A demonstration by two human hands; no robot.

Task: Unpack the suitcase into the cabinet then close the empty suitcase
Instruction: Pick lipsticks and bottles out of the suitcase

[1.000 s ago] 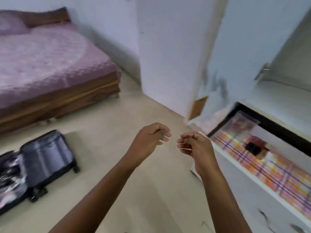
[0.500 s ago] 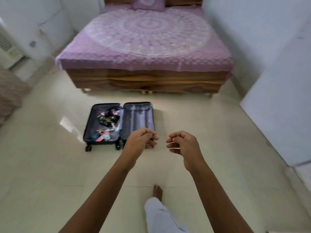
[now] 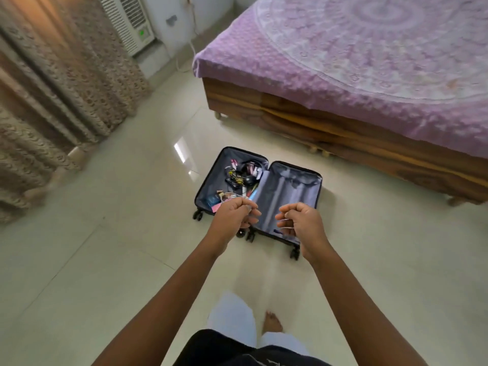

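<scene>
While the fabric-lined suitcase (image 3: 287,191) lies splayed on glossy tile (image 3: 126,260) — left hand (image 3: 235,217) and right hand (image 3: 301,221) both empty fists

The person wears a black top (image 3: 237,350) and pale trousers (image 3: 232,315), barefoot.

Readable text: none.
AC unit (image 3: 126,20): small green lit panel (image 3: 142,32), too blurred to read.
Top (image 3: 224,350): faint white marks near the bottom edge, not legible.
Suitcase (image 3: 287,186): coloured packs inside, any print too small to tell.
</scene>
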